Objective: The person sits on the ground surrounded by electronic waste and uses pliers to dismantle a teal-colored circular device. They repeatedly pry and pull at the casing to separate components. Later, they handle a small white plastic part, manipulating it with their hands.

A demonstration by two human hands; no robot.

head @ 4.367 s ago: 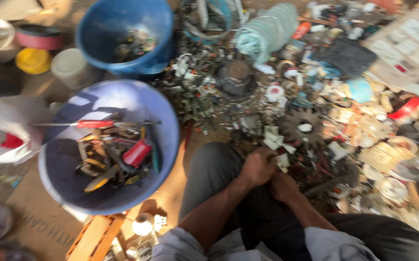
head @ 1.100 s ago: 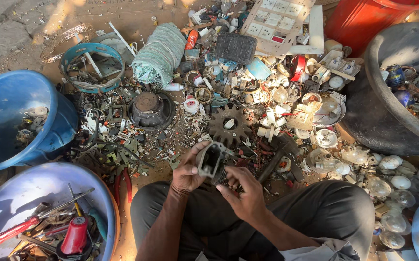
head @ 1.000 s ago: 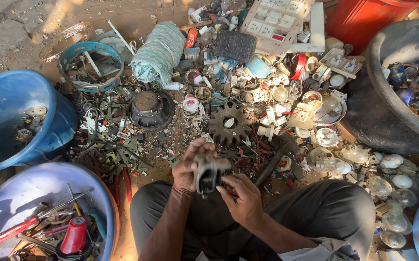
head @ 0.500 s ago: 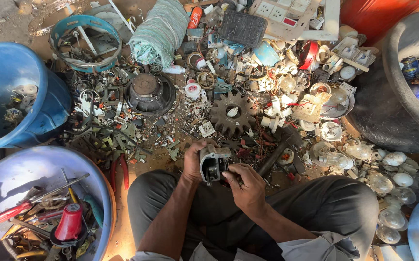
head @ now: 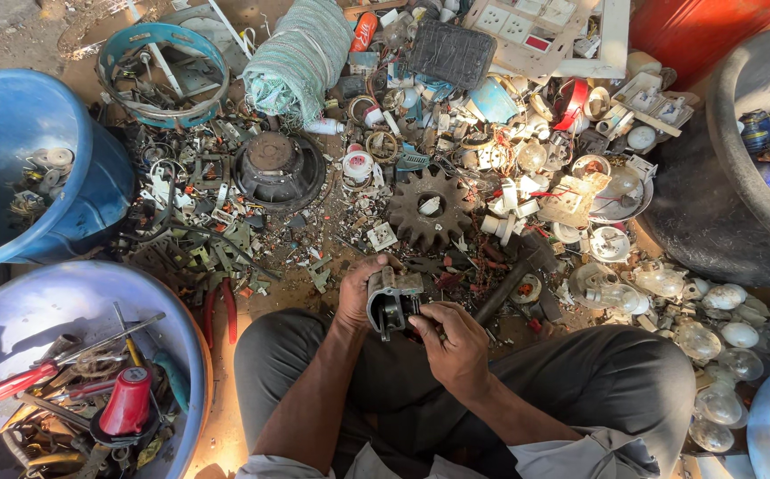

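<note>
Where scrap crowds: hands [head: 407,319] on grey part [head: 391,299]

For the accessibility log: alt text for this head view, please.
Seated on the ground, a person grips a small grey metal part with both the left hand and right hand, amid scattered scrap, a rusty gear and blue tubs.

Some seconds ago both hands were clasped low between the knees, holding nothing. Now the left hand [head: 360,297] grips a small grey metal part [head: 391,297] raised over the lap, and the right hand [head: 456,341] has come in against its near right side.
</note>
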